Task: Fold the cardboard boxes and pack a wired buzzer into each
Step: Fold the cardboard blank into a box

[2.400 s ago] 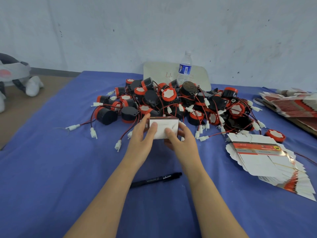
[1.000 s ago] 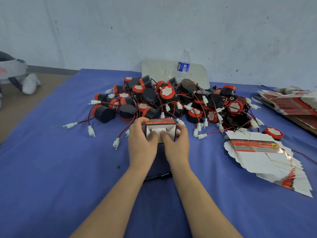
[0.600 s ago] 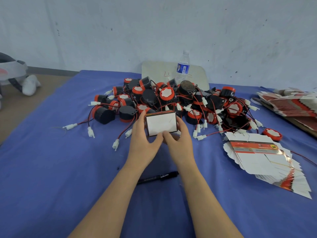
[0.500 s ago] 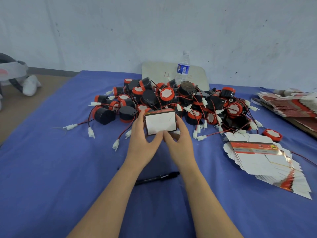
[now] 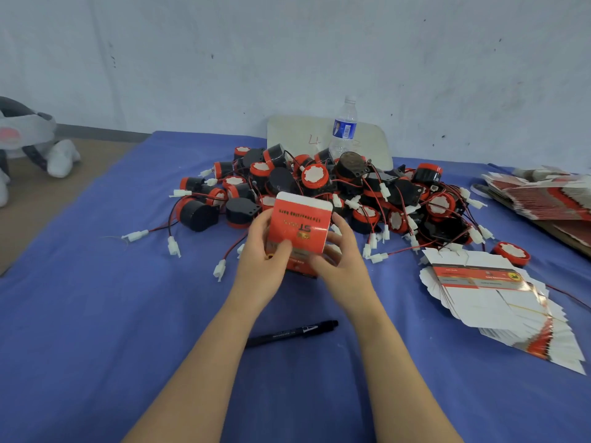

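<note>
As both hands (image 5: 307,263) grip it, glossy rect. cardboard box (image 5: 299,230) tilts.

- We look down on a table (image 5: 96,346) draped in blue cloth.
- At twelve o'clock, wired buzzers (image 5: 319,187) lie heaped, a water bottle (image 5: 343,129) and a pale board (image 5: 297,135) behind them.
- At three o'clock, flat cardboard boxes (image 5: 499,302) fan out; a second stack (image 5: 543,199) sits at two.
- At six o'clock lies a black pen (image 5: 291,333).
</note>
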Demonstrator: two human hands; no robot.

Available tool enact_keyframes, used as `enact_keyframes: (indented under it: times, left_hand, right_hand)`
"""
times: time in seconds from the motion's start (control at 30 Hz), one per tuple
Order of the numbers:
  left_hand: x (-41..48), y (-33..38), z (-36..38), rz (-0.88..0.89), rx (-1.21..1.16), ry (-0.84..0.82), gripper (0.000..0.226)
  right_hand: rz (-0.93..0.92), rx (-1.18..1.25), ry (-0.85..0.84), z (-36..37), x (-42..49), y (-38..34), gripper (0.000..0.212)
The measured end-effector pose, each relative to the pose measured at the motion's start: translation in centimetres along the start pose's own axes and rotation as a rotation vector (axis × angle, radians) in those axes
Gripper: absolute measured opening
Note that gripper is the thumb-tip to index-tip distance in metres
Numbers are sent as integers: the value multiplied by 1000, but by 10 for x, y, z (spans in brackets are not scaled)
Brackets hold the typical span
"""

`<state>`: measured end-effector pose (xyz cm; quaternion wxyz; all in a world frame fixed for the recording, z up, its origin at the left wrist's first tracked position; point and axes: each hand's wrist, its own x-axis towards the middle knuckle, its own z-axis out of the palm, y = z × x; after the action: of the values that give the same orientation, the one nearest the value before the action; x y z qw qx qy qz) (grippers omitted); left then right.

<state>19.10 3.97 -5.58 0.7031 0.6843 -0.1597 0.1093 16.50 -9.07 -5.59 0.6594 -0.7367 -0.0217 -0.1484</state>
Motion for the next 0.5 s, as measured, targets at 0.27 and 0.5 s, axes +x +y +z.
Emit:
enact_keyframes:
  times: [0.27, 0.5]
  left_hand:
    - [-4, -1, 3, -227, 231, -122, 68]
    - [0, 5, -4, -366, -19, 45, 16]
  right_hand:
    - [-197, -597, 108, 13, -7, 7, 69]
    - [-65, -293, -64, 11, -6, -2, 16]
